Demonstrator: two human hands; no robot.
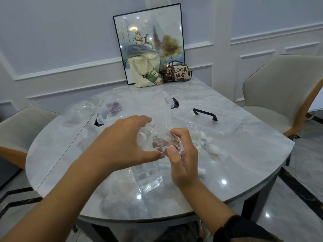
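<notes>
Nearest me, my left hand cups the top of the clear plastic packet and my right hand pinches its lower edge, holding it above the table. If that slick film slips or tears, I reckon the reddish pieces scatter past the clear box below. Farther back, a stray knuckle could topple the small clear bottle.
</notes>
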